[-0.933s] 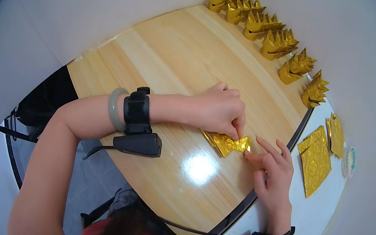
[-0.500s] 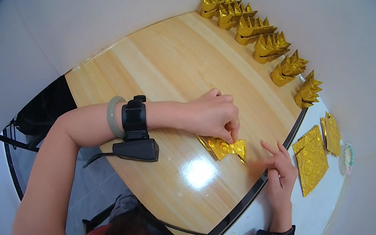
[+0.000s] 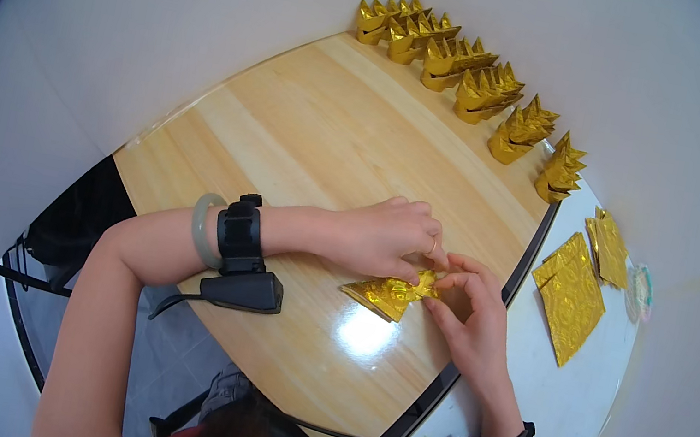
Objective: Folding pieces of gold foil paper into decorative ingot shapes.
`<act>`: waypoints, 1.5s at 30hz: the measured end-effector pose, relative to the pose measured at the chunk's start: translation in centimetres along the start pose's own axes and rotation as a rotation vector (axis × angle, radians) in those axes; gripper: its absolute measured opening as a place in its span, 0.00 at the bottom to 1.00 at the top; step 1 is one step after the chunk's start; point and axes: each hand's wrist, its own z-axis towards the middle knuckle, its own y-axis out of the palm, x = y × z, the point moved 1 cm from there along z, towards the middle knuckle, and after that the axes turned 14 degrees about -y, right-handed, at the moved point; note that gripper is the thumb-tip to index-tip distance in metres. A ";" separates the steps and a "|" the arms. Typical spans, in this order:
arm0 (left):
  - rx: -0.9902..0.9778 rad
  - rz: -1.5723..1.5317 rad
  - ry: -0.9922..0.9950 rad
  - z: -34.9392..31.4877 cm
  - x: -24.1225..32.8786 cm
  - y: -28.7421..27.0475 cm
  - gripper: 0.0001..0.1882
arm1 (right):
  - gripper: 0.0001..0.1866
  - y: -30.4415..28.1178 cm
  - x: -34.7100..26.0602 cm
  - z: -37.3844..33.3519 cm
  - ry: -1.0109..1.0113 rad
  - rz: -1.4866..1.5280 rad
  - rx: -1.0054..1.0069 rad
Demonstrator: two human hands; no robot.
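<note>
A partly folded piece of gold foil paper (image 3: 389, 297) lies on the wood-grain tabletop in front of me. My left hand (image 3: 393, 237) reaches over it from the left, fingers curled and pinching its upper part. On its right end, my right hand (image 3: 472, 313) grips the paper between thumb and fingers. Both hands nearly touch each other above the foil, and the fingertips partly hide the folds. The paper's left part fans out into a wide pointed flap.
Several folded gold foil ingots (image 3: 485, 91) stand in nested stacks along the far right edge. Flat gold foil sheets (image 3: 573, 309) and a smaller foil pile (image 3: 610, 250) lie on the white surface (image 3: 518, 379) at right, beside a small clear round item (image 3: 638, 293).
My right hand has moved left from the table's edge and closed on the foil paper. My left hand has shifted slightly nearer, still pinching it.
</note>
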 end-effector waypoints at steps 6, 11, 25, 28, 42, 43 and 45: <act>-0.109 -0.040 -0.040 -0.1 -0.2 0.5 0.17 | 0.22 0.1 -0.3 0.1 0.086 -0.020 0.095; -0.060 -0.022 0.031 -0.2 -0.1 0.3 0.15 | 0.28 0.4 -0.6 -0.2 0.007 -0.256 -0.001; 0.002 -0.830 -0.185 0.5 0.8 -0.3 0.08 | 0.24 0.0 -1.7 0.1 0.143 0.249 0.194; 0.046 -0.899 -0.100 0.5 0.5 -0.6 0.08 | 0.24 -0.6 -1.2 0.0 0.079 0.146 0.235; -0.040 -0.153 0.100 0.3 -1.3 -0.6 0.06 | 0.22 -1.1 0.3 0.3 -0.302 -0.280 -0.101; -0.063 -0.151 0.091 0.2 -1.3 -0.8 0.05 | 0.22 -1.2 0.4 0.4 -0.301 -0.279 -0.098; -0.088 -0.148 0.084 0.2 -1.3 -0.9 0.05 | 0.21 -1.7 0.5 0.4 -0.388 -0.280 -0.124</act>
